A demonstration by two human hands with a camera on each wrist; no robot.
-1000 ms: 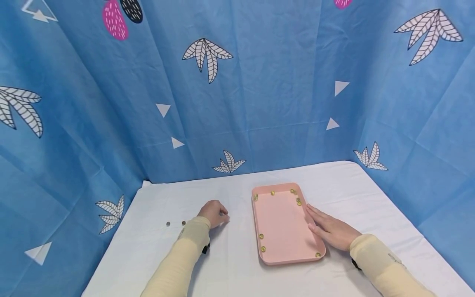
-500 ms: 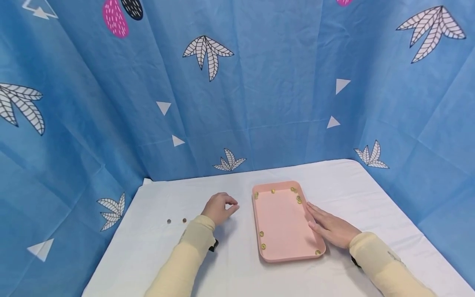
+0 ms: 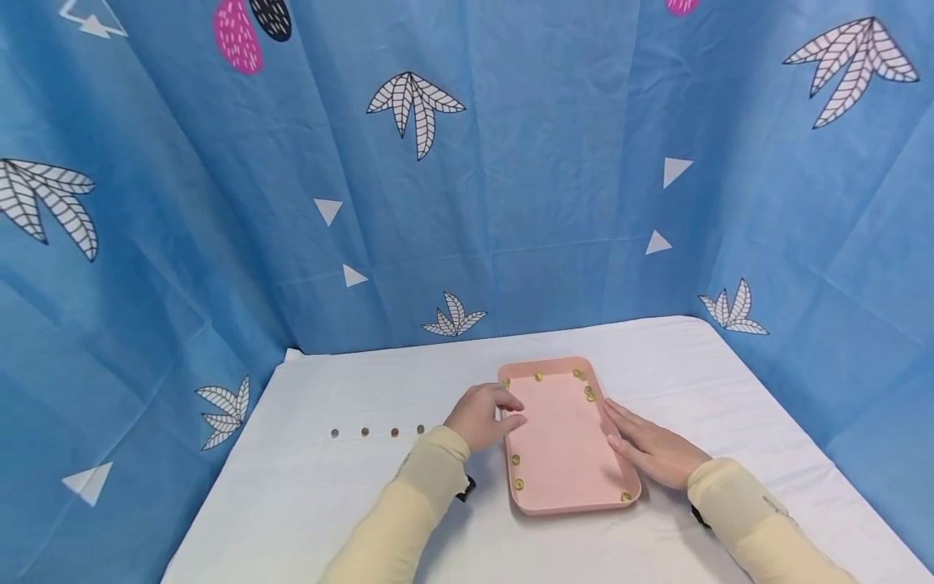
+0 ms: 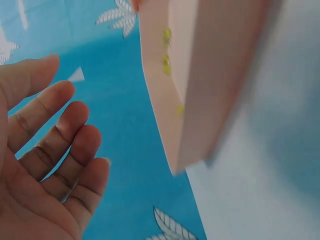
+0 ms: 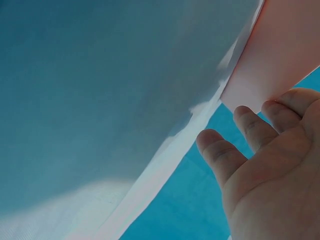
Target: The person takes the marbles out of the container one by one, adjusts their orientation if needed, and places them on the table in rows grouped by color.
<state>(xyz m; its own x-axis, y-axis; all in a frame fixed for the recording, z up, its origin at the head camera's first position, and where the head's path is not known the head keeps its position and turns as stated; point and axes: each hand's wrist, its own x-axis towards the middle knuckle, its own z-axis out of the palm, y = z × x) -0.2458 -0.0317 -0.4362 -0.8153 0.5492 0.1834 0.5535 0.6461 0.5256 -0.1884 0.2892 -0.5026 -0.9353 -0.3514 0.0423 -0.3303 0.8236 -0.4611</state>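
Note:
My left hand [image 3: 481,418] hovers at the left rim of a shallow pink tray [image 3: 558,446], its thumb and index finger apart over the edge. In the left wrist view its fingers [image 4: 75,117] are loosely bent and the visible palm holds nothing. The right hand [image 3: 657,451] lies along the tray's right wall with fairly straight fingers touching it. Small yellow-green glass marbles [image 3: 519,484] sit inside the tray near its walls. Left of the left hand, several small dark round marbles [image 3: 395,432] stand in a spaced row on the white cloth, one close to the sleeve.
A white cloth [image 3: 292,511] covers the table. Blue patterned curtains [image 3: 547,203] hang behind it and at both sides. Black straps [image 3: 467,487] show at the wrists below the cream sleeves.
My left hand has moved right, from the cloth to the tray's left rim, and its thumb and finger have parted. More marbles of the row now show beside the sleeve. The right hand stays put.

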